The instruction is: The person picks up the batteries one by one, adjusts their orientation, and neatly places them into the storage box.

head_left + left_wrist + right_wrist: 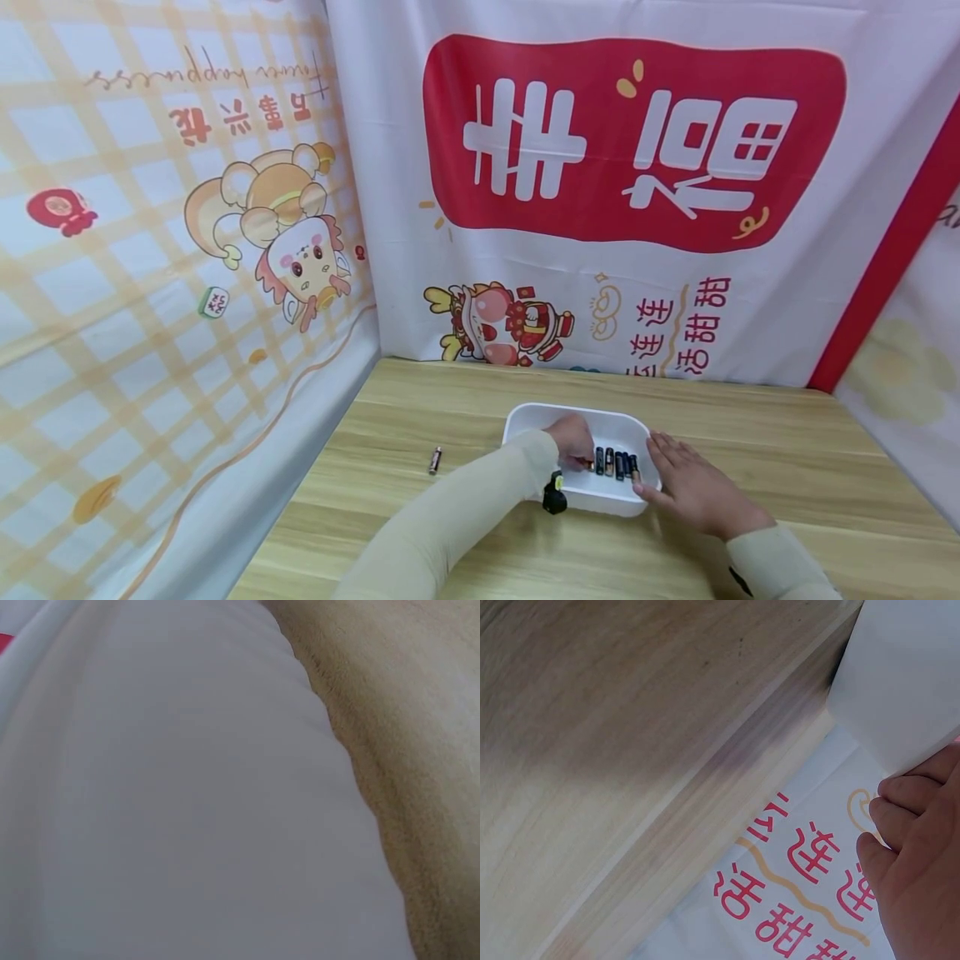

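A white plastic tray (592,505) stands on the table with several AA-size batteries (609,462) lying side by side in it. My left hand (572,437) reaches into its left half, fingers curled and pinching a battery (588,466), mostly hidden by the fingers. My right hand (697,483) holds the tray's right end, thumb over the rim and fingers along the outer wall. In the right wrist view its fingertips meet the white wall. One more battery (435,460) lies on the table left of the tray. The left wrist view shows only pale surfaces, not the hand.
The wood-grain table (360,500) runs back to a white cloth (405,292) with red printing. Another printed cloth (150,333) hangs along the left side. A small black wrist camera (554,496) sits on my left sleeve, in front of the tray's near wall.
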A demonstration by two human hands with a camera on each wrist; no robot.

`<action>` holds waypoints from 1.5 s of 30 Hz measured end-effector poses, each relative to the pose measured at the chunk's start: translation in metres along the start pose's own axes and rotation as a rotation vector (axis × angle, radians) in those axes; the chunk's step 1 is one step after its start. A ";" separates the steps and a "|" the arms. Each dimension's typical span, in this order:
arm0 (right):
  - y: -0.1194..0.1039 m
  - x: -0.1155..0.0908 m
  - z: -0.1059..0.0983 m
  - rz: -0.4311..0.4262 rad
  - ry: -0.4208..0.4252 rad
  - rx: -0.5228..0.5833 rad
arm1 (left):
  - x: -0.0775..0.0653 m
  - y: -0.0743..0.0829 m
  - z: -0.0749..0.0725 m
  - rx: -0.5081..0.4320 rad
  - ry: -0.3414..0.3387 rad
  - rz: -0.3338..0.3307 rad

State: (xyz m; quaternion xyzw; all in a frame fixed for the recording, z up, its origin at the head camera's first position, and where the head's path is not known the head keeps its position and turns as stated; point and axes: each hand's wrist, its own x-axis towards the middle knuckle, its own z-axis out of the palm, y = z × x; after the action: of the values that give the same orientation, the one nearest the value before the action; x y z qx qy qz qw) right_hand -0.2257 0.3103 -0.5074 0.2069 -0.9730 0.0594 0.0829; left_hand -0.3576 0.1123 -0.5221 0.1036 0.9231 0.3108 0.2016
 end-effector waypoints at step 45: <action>0.003 0.000 0.003 -0.011 -0.012 -0.011 | -0.099 -0.159 -0.162 -0.390 0.113 -0.005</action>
State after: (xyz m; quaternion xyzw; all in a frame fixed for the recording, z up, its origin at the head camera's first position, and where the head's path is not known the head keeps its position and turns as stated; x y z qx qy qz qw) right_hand -0.2277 0.3124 -0.5101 0.2123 -0.9726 0.0524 0.0786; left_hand -0.3497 -0.1298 -0.4715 0.0428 0.8554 0.4886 0.1664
